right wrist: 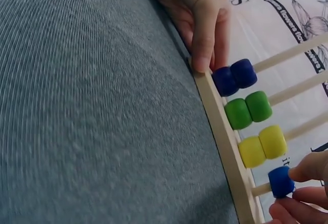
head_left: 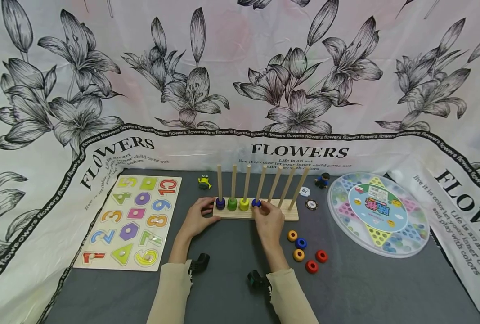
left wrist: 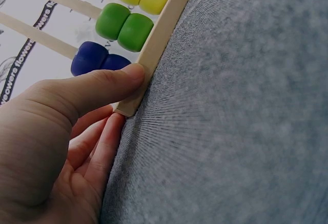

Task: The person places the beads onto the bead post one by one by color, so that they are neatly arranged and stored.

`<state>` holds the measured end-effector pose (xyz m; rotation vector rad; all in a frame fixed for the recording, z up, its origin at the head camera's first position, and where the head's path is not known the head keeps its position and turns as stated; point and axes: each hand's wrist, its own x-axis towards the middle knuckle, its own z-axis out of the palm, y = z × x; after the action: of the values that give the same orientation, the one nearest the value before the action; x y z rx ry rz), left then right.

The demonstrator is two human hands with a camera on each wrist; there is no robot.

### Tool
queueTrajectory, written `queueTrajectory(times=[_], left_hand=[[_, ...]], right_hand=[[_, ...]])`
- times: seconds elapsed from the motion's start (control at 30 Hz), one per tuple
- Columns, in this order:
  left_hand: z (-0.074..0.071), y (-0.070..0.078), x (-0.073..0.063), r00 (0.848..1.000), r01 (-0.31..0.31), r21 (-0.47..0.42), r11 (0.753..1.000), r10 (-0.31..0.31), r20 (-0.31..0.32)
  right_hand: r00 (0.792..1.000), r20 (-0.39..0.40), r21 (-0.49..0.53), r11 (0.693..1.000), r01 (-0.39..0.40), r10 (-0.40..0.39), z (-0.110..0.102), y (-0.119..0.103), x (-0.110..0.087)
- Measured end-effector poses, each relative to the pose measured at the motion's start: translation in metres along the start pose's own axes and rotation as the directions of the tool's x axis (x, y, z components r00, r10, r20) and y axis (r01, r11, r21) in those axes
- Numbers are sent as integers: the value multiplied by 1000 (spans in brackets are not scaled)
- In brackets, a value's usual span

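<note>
Bead [right wrist: 281, 182] pinched in our right hand [head_left: 270, 220], we do well to slide it squarely down its peg [head_left: 261, 182], our left hand [head_left: 199, 219] gripping the pegboard [head_left: 235, 215] by its end near the tabletop's [head_left: 223, 288] far edge.

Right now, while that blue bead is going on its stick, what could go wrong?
The blue bead, pinched by the right hand above the wooden base, might tilt and jam on its stick. If the left hand lets go of the base's end, the base could slide. The loose beads beside the right wrist might get bumped.
</note>
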<state>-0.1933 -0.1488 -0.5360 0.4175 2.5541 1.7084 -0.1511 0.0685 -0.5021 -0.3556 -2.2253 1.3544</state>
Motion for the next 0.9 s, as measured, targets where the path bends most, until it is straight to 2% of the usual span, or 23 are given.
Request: queueTrajectory(times=[0.23,0.47,0.7,0.8,0.9], left_hand=[[-1,0,0,1000,13,-6,1000,-13,6],[0,0,1,1000,3,-9,1000,-3,9],[0,0,1,1000,8,-5,1000,-8,1],[0,-1,1,1000,11,0,1000,-11,7],[0,-2,1,1000,13,3,1000,-13,14]], right_hand=[[997,62,-42,998,-37,39,-6,3,0],[996,89,-28,1000,-4,7,-21,7,4],[979,204,65,998,15,-28,-66,10,17],[963,267,120,993,6,-38,-89,19,20],[935,352,153,988,-14,-42,-114,30,23]])
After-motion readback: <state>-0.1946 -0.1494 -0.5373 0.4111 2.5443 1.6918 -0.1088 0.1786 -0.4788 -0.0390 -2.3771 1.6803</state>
